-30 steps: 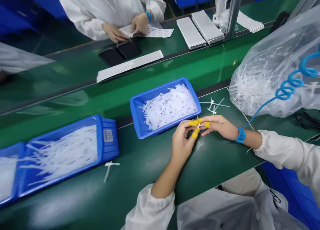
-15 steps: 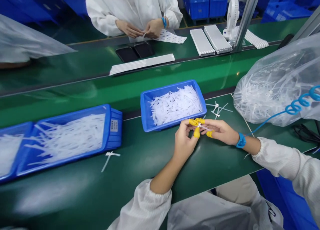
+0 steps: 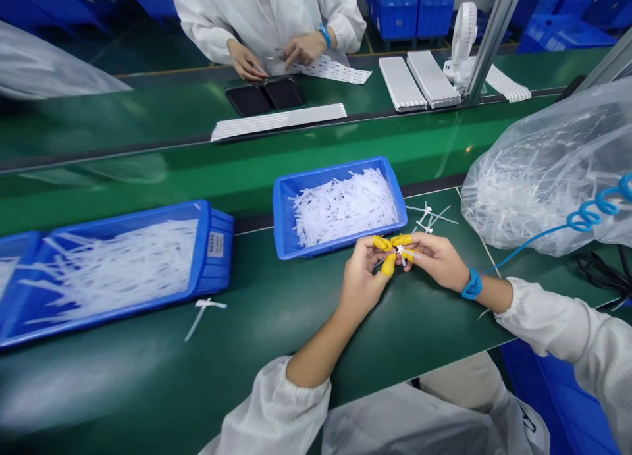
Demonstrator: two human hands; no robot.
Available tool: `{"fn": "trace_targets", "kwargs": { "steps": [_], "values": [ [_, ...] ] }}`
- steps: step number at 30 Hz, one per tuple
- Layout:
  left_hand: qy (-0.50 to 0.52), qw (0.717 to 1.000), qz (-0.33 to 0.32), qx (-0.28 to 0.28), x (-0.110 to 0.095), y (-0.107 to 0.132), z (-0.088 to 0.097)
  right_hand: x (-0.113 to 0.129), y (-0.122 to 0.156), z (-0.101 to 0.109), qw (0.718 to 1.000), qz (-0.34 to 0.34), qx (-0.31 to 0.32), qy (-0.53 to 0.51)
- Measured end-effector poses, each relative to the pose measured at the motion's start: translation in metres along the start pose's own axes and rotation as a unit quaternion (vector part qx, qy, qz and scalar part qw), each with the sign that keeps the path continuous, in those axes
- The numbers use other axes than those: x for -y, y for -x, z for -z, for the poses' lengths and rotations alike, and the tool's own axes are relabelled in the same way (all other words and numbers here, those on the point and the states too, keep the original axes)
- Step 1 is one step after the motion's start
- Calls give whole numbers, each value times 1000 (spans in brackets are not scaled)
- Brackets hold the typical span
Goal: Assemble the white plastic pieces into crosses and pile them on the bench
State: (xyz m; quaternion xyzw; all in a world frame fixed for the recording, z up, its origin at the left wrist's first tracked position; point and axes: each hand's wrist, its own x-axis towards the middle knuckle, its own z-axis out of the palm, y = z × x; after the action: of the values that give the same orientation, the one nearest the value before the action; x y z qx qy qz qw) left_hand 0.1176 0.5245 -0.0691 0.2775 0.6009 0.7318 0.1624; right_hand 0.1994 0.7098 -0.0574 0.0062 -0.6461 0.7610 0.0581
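Between my two hands is a small white piece with a thin strip (image 3: 401, 252), partly covered by fingers; its exact kind does not show. My left hand (image 3: 364, 274) pinches it from the left with yellow-covered fingertips. From the right, my right hand (image 3: 439, 261) closes on the same piece, also with yellow finger covers and with a blue band (image 3: 473, 284) at its wrist. Just behind the hands stands a blue bin (image 3: 277, 221) filled with short white strips (image 3: 345, 208). Several white pieces with pale thin strips (image 3: 427, 213) lie beyond my right hand.
At left, another blue bin (image 3: 217, 251) holds longer white strips, with a similar loose piece (image 3: 203, 305) before it. A clear bag of strips (image 3: 513, 191) and a coiled blue cord (image 3: 590, 214) are at right. A co-worker's hands (image 3: 303, 49) work across the divider.
My right fingers have drawn in closer around the white piece, and its strip now points downward instead of right. Across the divider, the co-worker's hands have moved apart.
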Motion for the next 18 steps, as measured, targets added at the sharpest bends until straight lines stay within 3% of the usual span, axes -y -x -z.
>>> {"fn": "trace_targets", "kwargs": {
  "steps": [18],
  "values": [
    [44, 996, 72, -2, -9, -3, -2, 2, 1, 1, 998, -9, -10, 53]
  ]
}}
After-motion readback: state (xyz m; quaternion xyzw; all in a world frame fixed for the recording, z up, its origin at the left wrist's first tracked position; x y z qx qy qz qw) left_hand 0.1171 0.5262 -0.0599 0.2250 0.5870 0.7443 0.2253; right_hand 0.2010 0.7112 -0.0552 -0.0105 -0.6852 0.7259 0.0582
